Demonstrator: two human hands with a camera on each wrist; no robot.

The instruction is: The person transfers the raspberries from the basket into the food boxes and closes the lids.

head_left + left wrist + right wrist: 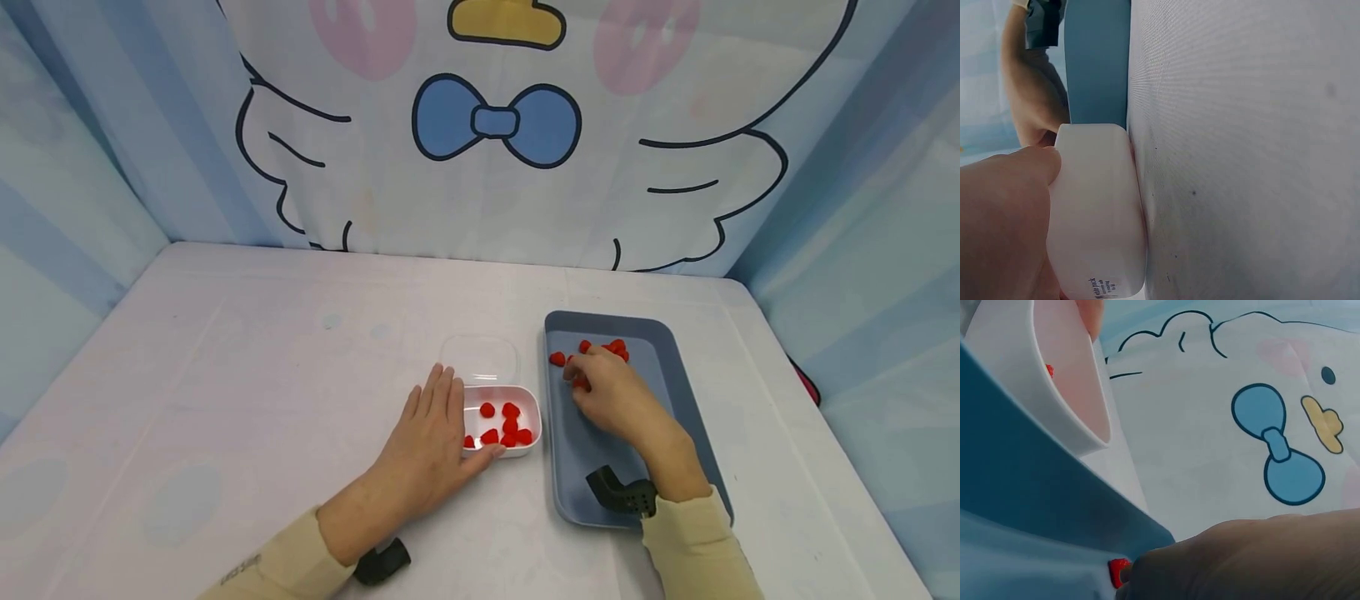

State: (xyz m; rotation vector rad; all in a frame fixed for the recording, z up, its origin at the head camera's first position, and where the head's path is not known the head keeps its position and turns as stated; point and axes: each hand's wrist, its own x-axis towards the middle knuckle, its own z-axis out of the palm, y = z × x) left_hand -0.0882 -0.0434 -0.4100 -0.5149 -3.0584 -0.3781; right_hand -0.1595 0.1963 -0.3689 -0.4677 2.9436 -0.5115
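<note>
In the head view, my left hand (423, 454) lies against the left side of a small white box (534, 400), fingers straight and thumb along its front rim. Several small red berry-like pieces (510, 425) lie inside the box. The left wrist view has the thumb at the top edge of the box (1097, 206), whose side bears printed lettering. Over a blue-grey tray (573, 467) my right hand (611, 396) reaches with curled fingers, pinching a red piece (1117, 572) at the fingertips. More red pieces (617, 346) lie around those fingers, partly hidden by the hand.
A clear plastic lid (480, 358) lies just behind the box on the white-covered table (300, 375). The tray stands close to the right of the box. A cartoon-printed curtain (495, 200) rises behind the table, and blue curtains hang at both sides.
</note>
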